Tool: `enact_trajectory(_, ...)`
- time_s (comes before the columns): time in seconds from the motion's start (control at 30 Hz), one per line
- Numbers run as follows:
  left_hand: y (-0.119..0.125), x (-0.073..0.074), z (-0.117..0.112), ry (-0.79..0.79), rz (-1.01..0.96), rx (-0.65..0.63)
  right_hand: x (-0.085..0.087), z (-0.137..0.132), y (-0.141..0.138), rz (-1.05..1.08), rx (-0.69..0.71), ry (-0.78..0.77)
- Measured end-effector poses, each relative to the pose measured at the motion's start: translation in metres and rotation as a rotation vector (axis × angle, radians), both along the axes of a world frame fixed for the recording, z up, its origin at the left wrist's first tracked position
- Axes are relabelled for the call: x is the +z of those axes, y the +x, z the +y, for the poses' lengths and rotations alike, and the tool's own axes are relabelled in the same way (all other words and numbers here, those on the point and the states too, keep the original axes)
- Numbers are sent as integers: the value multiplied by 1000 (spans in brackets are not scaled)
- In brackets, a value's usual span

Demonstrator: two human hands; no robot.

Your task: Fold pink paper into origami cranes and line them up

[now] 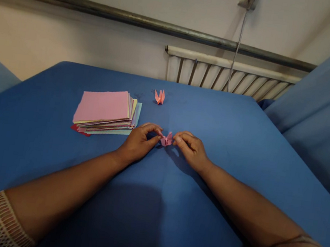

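Observation:
A small pink origami crane point(166, 139) is held between my two hands, just above the blue surface. My left hand point(141, 140) pinches its left tip between thumb and fingertips. On the other side, my right hand point(191, 148) has thumb and fingers pressed together at the crane's right end; the exact point of contact is too small to make out. Farther back stands a second folded paper figure point(159, 97), salmon-orange with upright points. Left of my left hand lies a thick stack of coloured paper point(104, 107), pink on top.
The blue table point(237, 133) reaches back towards a wall with a long pipe point(136, 20) and a white radiator point(210, 60). A cord point(239, 40) hangs from a wall fitting. Blue curtain cloth point(325, 93) drapes along the right side.

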State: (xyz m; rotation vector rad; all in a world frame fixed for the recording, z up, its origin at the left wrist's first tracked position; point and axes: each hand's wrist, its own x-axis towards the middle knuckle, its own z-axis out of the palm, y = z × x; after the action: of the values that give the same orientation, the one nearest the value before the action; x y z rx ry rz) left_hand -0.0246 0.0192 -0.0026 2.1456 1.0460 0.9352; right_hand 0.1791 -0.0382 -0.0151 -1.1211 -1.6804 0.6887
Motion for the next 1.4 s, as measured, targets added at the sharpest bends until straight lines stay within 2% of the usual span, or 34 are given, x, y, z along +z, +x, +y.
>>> enact_trajectory(0.07, -1, 2, 1, -14, -36, -29, 1, 0, 0, 59, -21, -20)
enact_trajectory(0.2, -4, 6, 4, 10, 20, -122, -5, 7, 1, 277, -144, -184)
enact_trajectory(0.37, -5, 7, 6, 39, 101, -194, -8, 10, -1, 416, 60, -293)
enact_trajectory(0.47, -3, 4, 5, 26, 74, -177, -9, 9, -3, 400, 110, -263)
enact_trajectory(0.6, -1, 3, 0, -28, -25, -32, -14, 13, -3, 378, 27, -256)
enact_trajectory(0.67, 0, 5, -3, -33, -54, 0, -18, 16, -2, 376, -18, -266)
enact_trajectory(0.8, 1, 13, -7, 24, -19, -39, -20, 18, -1, 351, -30, -268)
enact_trajectory(0.93, 3, 13, -7, 60, 10, -69, -19, 16, -1, 297, -10, -272)
enact_trajectory(1.1, 3, 9, -5, 60, -14, -59, -18, 15, 0, 282, 20, -266)
enact_trajectory(1.27, 3, 11, -6, 22, -34, -55, -18, 15, 0, 298, 31, -260)
enact_trajectory(1.4, 4, 12, -6, 12, -45, -5, -20, 16, 0, 294, 40, -263)
